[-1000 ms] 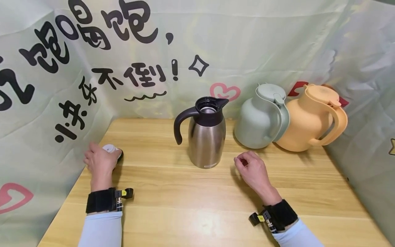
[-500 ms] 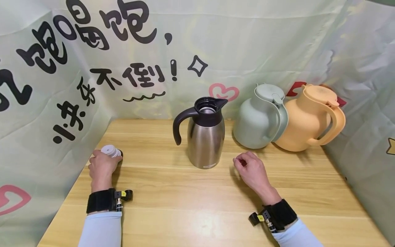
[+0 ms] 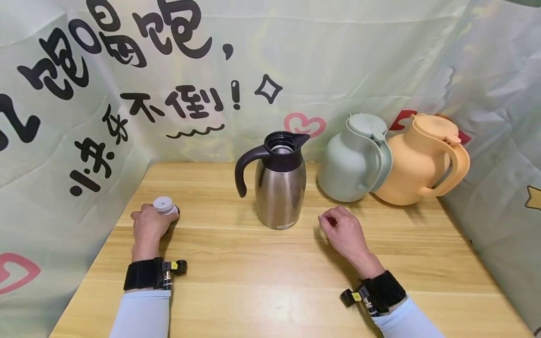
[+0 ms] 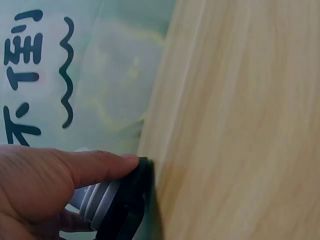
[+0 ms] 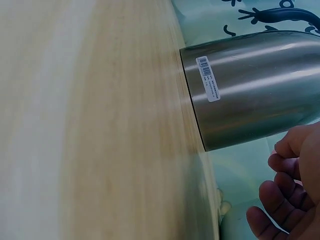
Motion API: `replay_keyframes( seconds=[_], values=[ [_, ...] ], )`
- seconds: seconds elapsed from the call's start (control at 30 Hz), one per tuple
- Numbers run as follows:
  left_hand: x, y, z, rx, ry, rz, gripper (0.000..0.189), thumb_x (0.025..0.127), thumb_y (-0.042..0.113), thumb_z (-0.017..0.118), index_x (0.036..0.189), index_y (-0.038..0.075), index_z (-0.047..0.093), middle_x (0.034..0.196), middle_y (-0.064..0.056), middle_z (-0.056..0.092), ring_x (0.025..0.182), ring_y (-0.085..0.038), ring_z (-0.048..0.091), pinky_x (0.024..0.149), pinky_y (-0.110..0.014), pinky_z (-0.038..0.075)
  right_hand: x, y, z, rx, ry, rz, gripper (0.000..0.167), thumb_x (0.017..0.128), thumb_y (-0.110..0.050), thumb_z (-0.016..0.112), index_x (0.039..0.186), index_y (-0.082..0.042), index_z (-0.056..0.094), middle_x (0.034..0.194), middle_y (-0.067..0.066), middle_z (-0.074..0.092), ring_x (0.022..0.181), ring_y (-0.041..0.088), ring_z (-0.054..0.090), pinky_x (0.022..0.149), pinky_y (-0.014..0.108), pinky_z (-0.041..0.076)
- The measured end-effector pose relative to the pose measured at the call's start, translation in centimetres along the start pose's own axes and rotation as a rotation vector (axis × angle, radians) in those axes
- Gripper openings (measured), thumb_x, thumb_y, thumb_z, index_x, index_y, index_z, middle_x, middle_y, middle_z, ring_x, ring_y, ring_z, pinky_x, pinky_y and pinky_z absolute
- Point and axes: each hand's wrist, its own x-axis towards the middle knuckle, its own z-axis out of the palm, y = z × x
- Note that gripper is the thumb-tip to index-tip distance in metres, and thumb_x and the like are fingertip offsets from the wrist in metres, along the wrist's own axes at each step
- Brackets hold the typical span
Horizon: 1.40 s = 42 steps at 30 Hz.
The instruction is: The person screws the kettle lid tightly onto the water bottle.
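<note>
At the table's left side, my left hand (image 3: 149, 226) grips a jug lid (image 3: 164, 203), its white screw plug up and its black part below. The left wrist view shows the thumb on the edge of the black part (image 4: 124, 207), next to the ribbed plug; the other fingers are mostly hidden behind it. In the middle stands a steel vacuum jug (image 3: 280, 197), upright, with a black handle on its left and its mouth uncovered. To its right my right hand (image 3: 345, 233) rests loosely curled, holding nothing, its fingers (image 5: 274, 200) near the jug's body in the right wrist view.
Behind my right hand stand a grey-green jug (image 3: 348, 164) and an orange jug (image 3: 416, 164), side by side, lids on and handles facing forward. Fabric walls (image 3: 236, 42) with printed lettering enclose the wooden table (image 3: 253, 291) at the back and sides.
My left hand has closed its hold on the lid and moved a little to the right with it. My right hand stays where it was. The head view has shifted slightly.
</note>
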Motion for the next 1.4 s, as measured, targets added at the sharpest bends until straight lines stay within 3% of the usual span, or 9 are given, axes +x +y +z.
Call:
replay_keyframes(
  seconds=[0.17,0.37,0.57,0.77,0.93,1.13,1.3,1.4],
  values=[
    [-1.0,2.0,-0.4,0.029,-0.090,0.066,0.096,0.087,0.040,0.079,0.149,-0.016,0.032,0.140,-0.044,0.033,0.115,-0.058,0.050,0.099,-0.068,0.046,0.1,-0.1,0.0,0.005,0.000,0.004,0.011,0.093,-0.015,0.077,0.084,-0.011,0.073,0.083,0.001,0.063,0.073,0.015,0.057,0.069,0.035,0.049],
    [-3.4,5.2,-1.9,0.059,-0.274,0.256,0.095,0.086,0.049,0.083,0.146,-0.011,0.042,0.138,-0.038,0.043,0.117,-0.048,0.052,0.096,-0.061,0.048,0.3,-0.5,0.0,0.022,0.000,-0.003,0.011,0.093,-0.015,0.077,0.084,-0.011,0.073,0.083,0.001,0.063,0.074,0.015,0.058,0.069,0.034,0.049],
    [-6.5,8.1,-3.0,-0.031,-0.462,0.451,0.080,0.086,0.040,0.087,0.141,-0.006,0.051,0.133,-0.027,0.059,0.117,-0.039,0.059,0.093,-0.050,0.051,0.5,-1.2,-0.3,0.038,0.008,-0.006,0.011,0.093,-0.014,0.077,0.083,-0.011,0.073,0.084,0.000,0.064,0.075,0.015,0.058,0.070,0.033,0.050],
    [-8.9,9.9,-2.4,-0.116,-0.554,0.600,0.066,0.084,0.037,0.089,0.133,0.004,0.059,0.124,-0.015,0.065,0.107,-0.029,0.063,0.087,-0.041,0.052,0.5,-2.2,-0.6,0.078,0.004,-0.016,0.009,0.093,-0.013,0.077,0.084,-0.011,0.073,0.086,0.000,0.066,0.078,0.015,0.061,0.071,0.031,0.052],
    [-10.7,11.7,-0.9,-0.231,-0.642,0.630,0.066,0.086,0.035,0.089,0.137,0.007,0.058,0.122,-0.012,0.066,0.094,-0.026,0.064,0.077,-0.039,0.054,0.6,-3.1,-1.0,0.103,0.023,-0.048,0.009,0.091,-0.010,0.078,0.085,-0.012,0.073,0.086,0.000,0.066,0.078,0.014,0.063,0.071,0.030,0.053],
    [-12.6,14.4,1.3,-0.319,-0.673,0.606,0.069,0.087,0.034,0.088,0.142,0.009,0.056,0.117,-0.008,0.069,0.089,-0.025,0.063,0.075,-0.037,0.053,0.7,-4.6,-1.8,0.200,0.038,-0.136,0.009,0.089,-0.006,0.081,0.093,-0.009,0.073,0.089,0.000,0.066,0.080,0.016,0.064,0.071,0.034,0.055],
    [-13.7,16.1,2.9,-0.369,-0.680,0.629,0.067,0.088,0.032,0.087,0.143,0.008,0.057,0.118,-0.008,0.069,0.093,-0.023,0.064,0.078,-0.036,0.054,0.9,-6.3,-2.1,0.296,-0.034,-0.282,0.044,0.082,-0.005,0.089,0.120,0.000,0.067,0.111,0.011,0.068,0.094,0.023,0.070,0.078,0.037,0.061],
    [-14.2,17.0,3.6,-0.398,-0.680,0.644,0.066,0.090,0.032,0.086,0.143,0.007,0.057,0.123,-0.008,0.069,0.099,-0.023,0.065,0.082,-0.035,0.055,1.0,-7.0,-2.1,0.296,-0.049,-0.360,0.067,0.076,-0.005,0.094,0.133,0.002,0.059,0.128,0.016,0.063,0.104,0.026,0.069,0.082,0.039,0.061]
  ],
)
